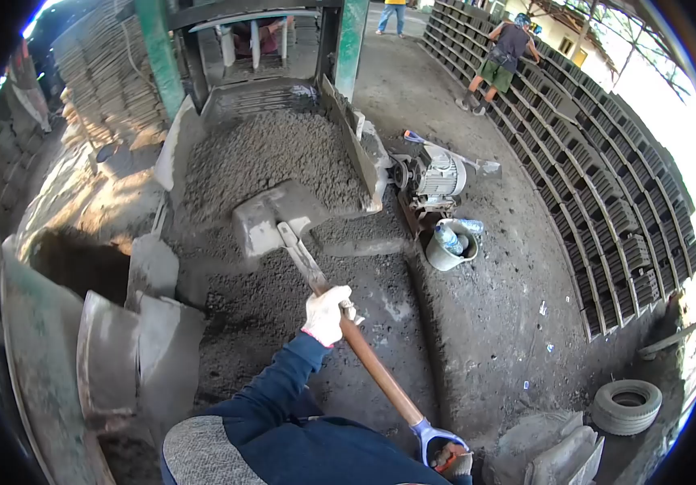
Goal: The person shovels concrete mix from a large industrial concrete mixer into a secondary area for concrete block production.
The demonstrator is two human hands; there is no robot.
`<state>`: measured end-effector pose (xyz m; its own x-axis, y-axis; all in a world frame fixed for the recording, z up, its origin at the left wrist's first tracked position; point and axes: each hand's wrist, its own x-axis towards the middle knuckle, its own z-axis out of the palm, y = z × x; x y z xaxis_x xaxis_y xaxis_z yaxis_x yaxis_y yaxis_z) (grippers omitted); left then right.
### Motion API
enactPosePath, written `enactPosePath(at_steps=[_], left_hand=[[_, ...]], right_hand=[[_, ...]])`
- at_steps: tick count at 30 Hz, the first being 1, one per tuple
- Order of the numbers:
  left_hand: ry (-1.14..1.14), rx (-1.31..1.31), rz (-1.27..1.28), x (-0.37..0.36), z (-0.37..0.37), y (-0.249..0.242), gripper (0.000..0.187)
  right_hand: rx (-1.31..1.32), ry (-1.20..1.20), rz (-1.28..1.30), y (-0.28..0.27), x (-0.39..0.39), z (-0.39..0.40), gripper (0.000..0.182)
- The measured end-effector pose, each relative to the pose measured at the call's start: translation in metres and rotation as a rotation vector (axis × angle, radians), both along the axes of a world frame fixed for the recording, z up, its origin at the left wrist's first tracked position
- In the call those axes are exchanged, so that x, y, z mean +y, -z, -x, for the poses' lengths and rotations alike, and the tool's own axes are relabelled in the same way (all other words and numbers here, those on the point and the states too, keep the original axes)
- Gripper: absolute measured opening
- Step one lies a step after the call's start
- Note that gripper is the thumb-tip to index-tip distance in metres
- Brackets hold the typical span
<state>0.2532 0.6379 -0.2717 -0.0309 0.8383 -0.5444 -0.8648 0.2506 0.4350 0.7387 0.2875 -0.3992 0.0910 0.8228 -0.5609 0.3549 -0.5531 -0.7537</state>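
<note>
A: Where is the shovel (283,222)?

B: In the middle of the scene. Its grey blade lies flat on the near edge of the heap of dark, damp mix (271,153) that fills the sloped metal hopper (352,133). The wooden shaft runs from the blade toward the near right.

A: And the hands?

B: The left hand (327,314), in a white glove, is wrapped tight around the middle of the shaft. The right hand (453,461) is at the bottom edge of the picture, closed on the blue D-grip at the shaft's end; only part of it shows.

A: What lies around?

B: On the near left stands a round mixer pan with curved metal paddles (133,339) caked in grey. Right of the hopper sits an electric motor (437,174), and just near of it a grey bucket (449,246) holding plastic bottles. An old tyre (627,404) lies on the ground at the near right.

A: Anyone else about?

B: A person (501,61) bends over the long rows of moulded blocks (607,178) that run along the far right. Stacked boards (109,69) rise at the far left.
</note>
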Motion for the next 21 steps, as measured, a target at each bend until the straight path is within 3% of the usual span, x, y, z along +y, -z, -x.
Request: enactPosePath(at_steps=[1, 3, 4, 7, 8, 9, 13, 15, 16, 19, 20, 21], left_hand=[[0.000, 0.007, 0.013, 0.015, 0.014, 0.006, 0.016], [-0.012, 0.016, 0.004, 0.060, 0.042, 0.012, 0.015], [-0.006, 0.042, 0.024, 0.080, 0.055, 0.005, 0.016], [0.059, 0.112, 0.024, 0.127, 0.102, 0.000, 0.016], [0.055, 0.113, -0.011, 0.142, 0.118, -0.005, 0.013], [0.061, 0.136, -0.039, 0.162, 0.134, -0.003, 0.011], [0.071, 0.194, -0.107, 0.245, 0.204, -0.005, 0.006], [0.032, 0.295, -0.137, 0.285, 0.236, -0.020, 0.008], [0.003, 0.316, -0.151, 0.313, 0.252, -0.018, 0.009], [-0.063, 0.299, -0.197, 0.325, 0.255, -0.020, 0.014], [-0.057, 0.220, -0.193, 0.307, 0.239, -0.026, 0.012], [-0.032, 0.215, -0.202, 0.278, 0.213, -0.048, 0.011]], right_hand=[[0.413, 0.502, 0.153, -0.046, 0.034, 0.046, 0.020], [0.575, 0.739, 0.172, -0.109, 0.094, 0.121, 0.029], [0.619, 0.771, 0.133, -0.125, 0.118, 0.144, 0.020], [0.728, 0.596, 0.243, -0.063, 0.147, 0.148, 0.035], [0.603, 0.634, 0.298, -0.043, 0.159, 0.160, 0.034], [0.745, 0.735, 0.239, -0.063, 0.181, 0.197, 0.032], [0.953, 0.617, 0.050, -0.135, 0.259, 0.313, 0.025], [0.898, 0.736, -0.031, -0.168, 0.299, 0.372, 0.025], [0.897, 0.668, -0.039, -0.180, 0.314, 0.387, 0.025], [0.778, 0.301, -0.150, -0.189, 0.322, 0.366, 0.028], [0.783, 0.481, -0.132, -0.174, 0.314, 0.343, 0.025], [0.799, 0.510, -0.189, -0.172, 0.305, 0.315, 0.023]])
